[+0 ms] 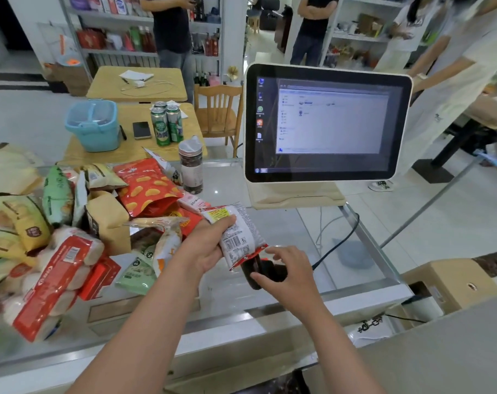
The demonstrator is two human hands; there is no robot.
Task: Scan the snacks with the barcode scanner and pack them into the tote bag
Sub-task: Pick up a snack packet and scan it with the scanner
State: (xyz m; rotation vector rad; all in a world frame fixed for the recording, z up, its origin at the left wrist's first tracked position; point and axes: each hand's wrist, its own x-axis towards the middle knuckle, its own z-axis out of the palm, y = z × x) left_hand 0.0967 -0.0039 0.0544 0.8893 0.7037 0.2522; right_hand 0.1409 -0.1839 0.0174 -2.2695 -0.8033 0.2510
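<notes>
Left grip (204, 251) curled round white-and-red snack packet (238, 234), barcode faced up, held above glass tabletop (312, 231), right grip (292, 274) spread over black scanner (251, 268) under packet's end, snack pile (99, 223) lay left.

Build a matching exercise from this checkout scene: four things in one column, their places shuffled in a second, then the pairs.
Things
1. white snack packet with red ends and a barcode
2. black handheld barcode scanner
3. green drink cans
4. clear plastic jar with a grey lid

Places
A. on the light wooden table
B. upright on the glass counter, beside the white-framed monitor
C. gripped by the left hand
D. beneath the right hand

Pairs: 1-C, 2-D, 3-A, 4-B
</notes>
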